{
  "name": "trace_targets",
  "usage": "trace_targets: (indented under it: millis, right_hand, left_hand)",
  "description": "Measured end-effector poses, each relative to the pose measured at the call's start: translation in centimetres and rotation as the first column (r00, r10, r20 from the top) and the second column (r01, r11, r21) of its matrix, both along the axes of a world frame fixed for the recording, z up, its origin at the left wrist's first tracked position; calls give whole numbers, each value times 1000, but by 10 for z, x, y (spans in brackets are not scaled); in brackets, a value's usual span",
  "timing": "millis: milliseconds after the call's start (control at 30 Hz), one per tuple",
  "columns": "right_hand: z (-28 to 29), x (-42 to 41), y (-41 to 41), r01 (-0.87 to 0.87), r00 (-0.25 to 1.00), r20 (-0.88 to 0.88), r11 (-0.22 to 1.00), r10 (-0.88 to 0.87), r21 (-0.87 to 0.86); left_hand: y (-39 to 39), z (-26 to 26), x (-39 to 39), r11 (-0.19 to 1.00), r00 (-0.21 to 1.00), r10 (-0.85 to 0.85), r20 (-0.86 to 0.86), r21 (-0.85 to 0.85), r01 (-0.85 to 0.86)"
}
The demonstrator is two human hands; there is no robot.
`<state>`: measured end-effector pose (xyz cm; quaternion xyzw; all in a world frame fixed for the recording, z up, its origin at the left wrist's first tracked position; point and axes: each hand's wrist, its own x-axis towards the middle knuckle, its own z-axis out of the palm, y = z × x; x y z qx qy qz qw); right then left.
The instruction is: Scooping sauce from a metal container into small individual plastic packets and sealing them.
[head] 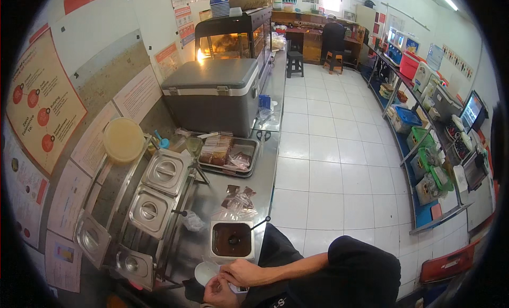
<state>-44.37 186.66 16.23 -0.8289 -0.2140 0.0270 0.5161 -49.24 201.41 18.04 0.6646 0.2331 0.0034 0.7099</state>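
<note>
At the bottom centre, my right hand [241, 272] and my left hand [220, 295] meet with their fingertips pinched close together. Something thin and clear, perhaps plastic film, shows by the fingers; what they hold is too small to tell. Just left of them sits a small whitish bowl [205, 273]. Part of a white device [239, 289], perhaps a scale, shows below my right hand. Beyond the hands is a square steel pan [212, 240] of dark brown sauce, with a black-handled ladle [260, 223] in it. Small clear bags of brown sauce [239, 200] lie behind the pan.
Lidded steel pans [165, 171] stand in a rack at left. A metal tray [248, 157] holds filled sachets; scissors [263, 136] lie behind it. A grey cooler box [210, 97] and a lit display warmer [226, 41] stand farther back. A person [333, 35] sits in the distance.
</note>
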Motion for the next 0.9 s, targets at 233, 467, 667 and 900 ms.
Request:
trace_targets:
  millis: [233,467,667,900]
  right_hand:
    - [40,5,-37,-212,959,-179,975,221,72]
    - [25,-8,-51,-478,868,-172,878,467,-31]
    - [35,-19,-56,-342,928,-201,933,315,-117]
    - [42,-23,-58,-241,960,-201,943,197,-228]
  left_hand:
    - [5,-45,-4,904,908,-275,317,408,132]
    - [3,-55,-25,720,752,-590,295,613,325]
    - [-3,-54,-19,835,825,-537,175,249,491]
    - [20,-104,-20,824,833,-499,237,427,372]
